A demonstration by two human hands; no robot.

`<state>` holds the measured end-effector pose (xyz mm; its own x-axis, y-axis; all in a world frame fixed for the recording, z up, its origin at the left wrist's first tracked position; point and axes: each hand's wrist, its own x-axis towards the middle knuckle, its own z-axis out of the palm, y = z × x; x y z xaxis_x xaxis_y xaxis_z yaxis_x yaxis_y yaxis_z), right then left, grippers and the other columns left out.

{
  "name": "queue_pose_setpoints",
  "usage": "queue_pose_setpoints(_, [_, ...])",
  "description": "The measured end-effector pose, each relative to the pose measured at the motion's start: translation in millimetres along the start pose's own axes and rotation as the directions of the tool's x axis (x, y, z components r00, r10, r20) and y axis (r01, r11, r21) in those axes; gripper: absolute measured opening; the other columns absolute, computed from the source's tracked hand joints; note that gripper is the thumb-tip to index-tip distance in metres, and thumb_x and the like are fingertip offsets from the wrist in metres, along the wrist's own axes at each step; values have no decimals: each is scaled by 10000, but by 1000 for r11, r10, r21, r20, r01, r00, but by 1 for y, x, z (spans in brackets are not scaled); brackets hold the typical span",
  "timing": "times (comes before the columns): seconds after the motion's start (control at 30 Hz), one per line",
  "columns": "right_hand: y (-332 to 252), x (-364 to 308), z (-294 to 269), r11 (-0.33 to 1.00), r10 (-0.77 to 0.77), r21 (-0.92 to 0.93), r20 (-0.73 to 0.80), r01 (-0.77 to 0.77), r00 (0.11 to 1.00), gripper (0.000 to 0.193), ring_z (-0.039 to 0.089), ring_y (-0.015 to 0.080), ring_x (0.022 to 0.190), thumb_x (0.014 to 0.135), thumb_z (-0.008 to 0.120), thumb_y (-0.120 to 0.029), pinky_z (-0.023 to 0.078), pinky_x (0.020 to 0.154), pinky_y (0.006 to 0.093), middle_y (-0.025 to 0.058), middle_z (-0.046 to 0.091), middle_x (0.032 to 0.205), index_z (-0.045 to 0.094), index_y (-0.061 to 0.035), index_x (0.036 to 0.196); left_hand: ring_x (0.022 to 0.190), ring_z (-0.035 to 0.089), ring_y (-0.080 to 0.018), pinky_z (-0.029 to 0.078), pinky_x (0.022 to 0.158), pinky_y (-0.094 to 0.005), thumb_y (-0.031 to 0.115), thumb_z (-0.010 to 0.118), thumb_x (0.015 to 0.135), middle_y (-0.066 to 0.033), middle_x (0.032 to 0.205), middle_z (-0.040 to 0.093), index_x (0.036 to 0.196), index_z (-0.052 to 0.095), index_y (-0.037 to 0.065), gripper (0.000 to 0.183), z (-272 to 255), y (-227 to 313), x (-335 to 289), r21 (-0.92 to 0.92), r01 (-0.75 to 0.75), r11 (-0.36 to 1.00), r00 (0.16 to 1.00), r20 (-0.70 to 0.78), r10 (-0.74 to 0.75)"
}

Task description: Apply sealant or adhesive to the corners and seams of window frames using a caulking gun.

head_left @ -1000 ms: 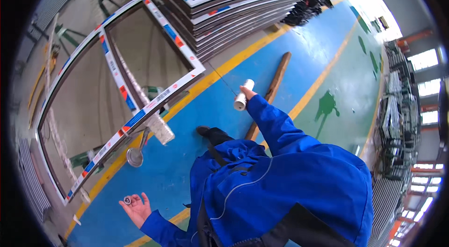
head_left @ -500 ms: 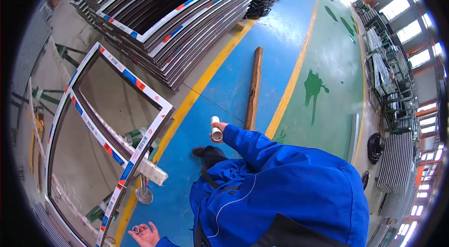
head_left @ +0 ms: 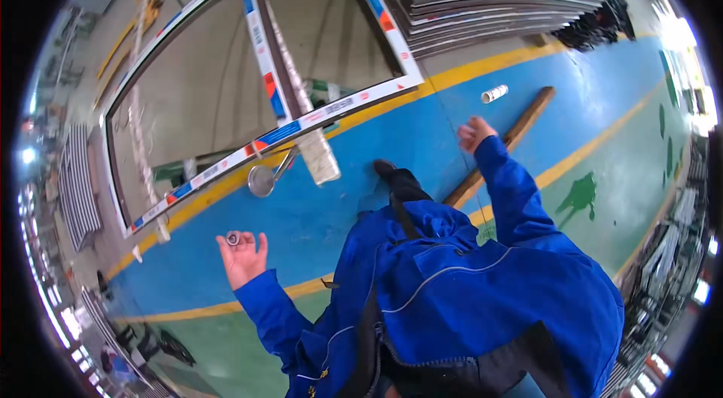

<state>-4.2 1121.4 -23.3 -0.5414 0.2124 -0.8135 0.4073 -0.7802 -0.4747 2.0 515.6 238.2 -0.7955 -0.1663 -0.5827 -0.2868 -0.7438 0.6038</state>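
My left hand (head_left: 244, 262), palm up with fingers spread, bears a small whitish ring-shaped piece (head_left: 233, 237) at its fingers. The near side of a window-like frame (head_left: 248, 151) lies beyond this hand, not touching it. My right hand (head_left: 476, 134) has loosely bent fingers, apart from one another, and nothing visible in them. Just past it is a white tube (head_left: 494, 94), clear of the fingers; whether it is in the air or on the floor I cannot tell.
Under the large frame a wrapped support bar (head_left: 319, 158) sticks out, beside a round metal piece (head_left: 261, 180). A wooden beam (head_left: 531, 113) lies on the blue floor near my right hand. Stacked frames (head_left: 482, 14) stand at the back right, with black bundled material (head_left: 599, 25) at their end.
The white tube has left my right hand and is now beyond it. My view has turned, so the frame sits more ahead. My left hand still has the ring-shaped piece.
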Motion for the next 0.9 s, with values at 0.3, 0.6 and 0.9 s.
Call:
queue_pose_setpoints(0.3, [195, 30, 233, 782, 582, -388, 175, -488, 794, 332, 648, 270, 819, 851, 638, -433, 501, 760, 516, 61, 626, 799, 525, -130, 927, 823, 577, -126, 446, 838, -465, 457, 550, 925, 63, 802, 612, 793, 574, 187, 302, -52, -17, -66, -2, -108, 994, 976, -192, 106])
queue_pose_setpoints(0.6, [248, 70, 323, 745, 654, -348, 219, -568, 724, 576, 637, 243, 668, 806, 529, -674, 487, 647, 515, 51, 675, 776, 617, -120, 933, 815, 590, -131, 433, 851, -497, 502, 516, 924, 76, 786, 609, 865, 591, 190, 327, -104, -56, -117, -109, -61, 992, 899, -438, 7])
queue_pose_setpoints(0.9, [211, 64, 328, 690, 684, -498, 209, -526, 699, 523, 635, 238, 708, 818, 541, -640, 478, 686, 514, 36, 672, 809, 620, -137, 940, 793, 608, -135, 409, 881, -506, 542, 548, 886, 92, 757, 642, 911, 654, 210, 350, -84, -76, -109, -170, -87, 981, 863, -505, -11])
